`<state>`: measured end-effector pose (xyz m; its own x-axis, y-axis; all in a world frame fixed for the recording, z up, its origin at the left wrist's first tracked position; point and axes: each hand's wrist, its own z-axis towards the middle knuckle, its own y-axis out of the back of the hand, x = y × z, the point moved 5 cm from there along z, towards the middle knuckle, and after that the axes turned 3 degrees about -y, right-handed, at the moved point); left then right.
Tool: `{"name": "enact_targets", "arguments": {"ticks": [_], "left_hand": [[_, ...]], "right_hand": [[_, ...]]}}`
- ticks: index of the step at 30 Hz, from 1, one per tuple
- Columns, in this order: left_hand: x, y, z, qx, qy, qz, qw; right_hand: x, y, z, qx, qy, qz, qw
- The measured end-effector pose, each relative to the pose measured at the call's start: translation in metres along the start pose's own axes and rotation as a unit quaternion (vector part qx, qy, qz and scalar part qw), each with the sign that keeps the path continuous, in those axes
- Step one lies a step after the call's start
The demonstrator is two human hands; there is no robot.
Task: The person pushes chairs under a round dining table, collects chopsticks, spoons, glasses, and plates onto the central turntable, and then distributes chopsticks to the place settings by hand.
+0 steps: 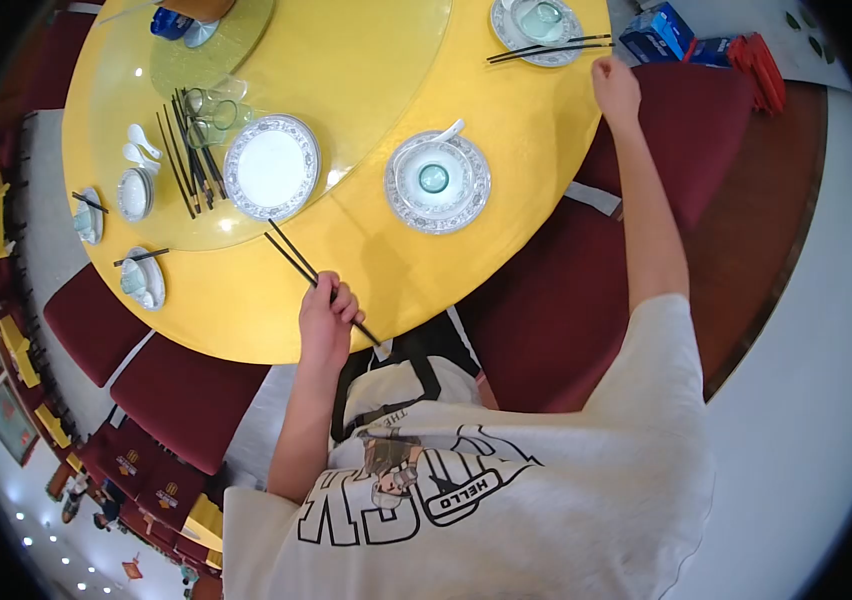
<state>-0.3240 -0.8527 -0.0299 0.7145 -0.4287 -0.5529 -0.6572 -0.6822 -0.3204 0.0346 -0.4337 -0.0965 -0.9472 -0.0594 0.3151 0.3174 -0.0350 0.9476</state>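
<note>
My left hand (326, 315) is closed around a pair of dark chopsticks (296, 258), their far ends pointing up and left over the yellow table. Near the table's right edge, my right hand (617, 88) is curled closed, with nothing visible in it. Just above it, another pair of chopsticks (546, 48) lies across a patterned plate (568, 58) with a glass bowl (543, 20). Between my hands sits a place setting: a patterned plate (468, 205), a greenish glass bowl (433, 178) and a white spoon (449, 131).
On the glass turntable (376, 90) are stacked plates (271, 167), several loose chopsticks (186, 150), drinking glasses (214, 110), white spoons (141, 150) and small dishes (133, 195). More settings line the left edge. Maroon chairs (536, 300) ring the yellow table (236, 325). Blue boxes (658, 35) stand at upper right.
</note>
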Motion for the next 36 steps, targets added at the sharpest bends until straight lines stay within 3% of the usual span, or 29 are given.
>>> {"name": "enact_targets", "arguments": {"ticks": [1,2,4,5,7,9,12,15,18,20,23,24,26,27,28,29,30,32,33,35,36], "left_hand": [[0.002,0.004,-0.001,-0.003,0.016,-0.019,1.0],[0.004,0.006,-0.001,-0.005,0.018,-0.023,1.0],[0.008,0.013,-0.001,-0.04,0.025,-0.046,0.998],[0.009,0.014,0.001,-0.047,0.024,-0.049,0.997],[0.009,0.016,0.0,-0.029,0.031,-0.071,0.997],[0.001,0.014,-0.003,-0.039,0.034,-0.057,0.997],[-0.001,0.024,0.003,-0.038,0.02,-0.046,0.998],[-0.014,0.023,0.005,-0.034,0.008,-0.03,0.999],[-0.026,0.029,0.004,-0.004,-0.019,-0.049,0.999],[-0.031,0.036,0.006,-0.001,-0.025,-0.062,0.998],[-0.03,0.062,-0.012,-0.01,-0.041,-0.089,0.995],[-0.032,0.072,-0.009,-0.012,-0.041,-0.101,0.994],[-0.03,0.093,0.004,0.013,-0.037,-0.125,0.991],[-0.031,0.097,-0.001,0.025,-0.034,-0.131,0.99],[-0.032,0.098,-0.003,0.035,-0.021,-0.14,0.989],[-0.037,0.1,-0.004,0.049,-0.01,-0.144,0.988],[-0.044,0.101,-0.008,0.073,-0.006,-0.144,0.987],[-0.056,0.104,-0.017,0.128,-0.001,-0.142,0.982],[-0.064,0.111,-0.02,0.14,-0.009,-0.159,0.977],[-0.076,0.132,-0.029,0.166,-0.012,-0.146,0.975],[-0.083,0.149,-0.03,0.153,-0.025,-0.125,0.98]], "right_hand": [[-0.001,-0.001,0.016,-0.063,0.045,-0.049,0.996],[-0.006,-0.01,0.028,-0.059,0.048,-0.051,0.996],[0.009,-0.014,0.038,-0.162,0.16,-0.197,0.954],[0.009,-0.014,0.043,-0.158,0.165,-0.194,0.954],[0.018,-0.025,0.05,-0.173,0.279,-0.274,0.904],[0.019,-0.039,0.066,-0.023,0.211,-0.322,0.923],[0.001,-0.054,0.07,-0.03,0.268,-0.386,0.882],[-0.023,-0.062,0.069,0.028,0.261,-0.316,0.912],[-0.033,-0.046,0.038,0.025,0.325,-0.277,0.904],[-0.037,-0.023,0.008,0.111,0.265,-0.293,0.912],[0.009,0.028,-0.08,0.179,0.033,-0.206,0.962],[0.013,0.03,-0.106,0.144,0.053,-0.132,0.979],[0.087,0.039,-0.181,0.247,-0.044,0.118,0.961],[0.12,0.034,-0.222,0.234,0.046,0.036,0.97],[0.174,0.035,-0.269,0.304,-0.029,0.133,0.943],[0.22,0.032,-0.312,0.341,0.026,0.181,0.922],[0.244,0.005,-0.356,0.448,-0.123,0.323,0.824],[0.321,-0.011,-0.409,0.443,-0.08,0.386,0.805],[0.346,-0.025,-0.429,0.463,-0.061,0.345,0.814],[0.394,-0.035,-0.459,0.555,-0.059,0.36,0.748],[0.423,-0.036,-0.471,0.555,-0.111,0.42,0.71]]}}
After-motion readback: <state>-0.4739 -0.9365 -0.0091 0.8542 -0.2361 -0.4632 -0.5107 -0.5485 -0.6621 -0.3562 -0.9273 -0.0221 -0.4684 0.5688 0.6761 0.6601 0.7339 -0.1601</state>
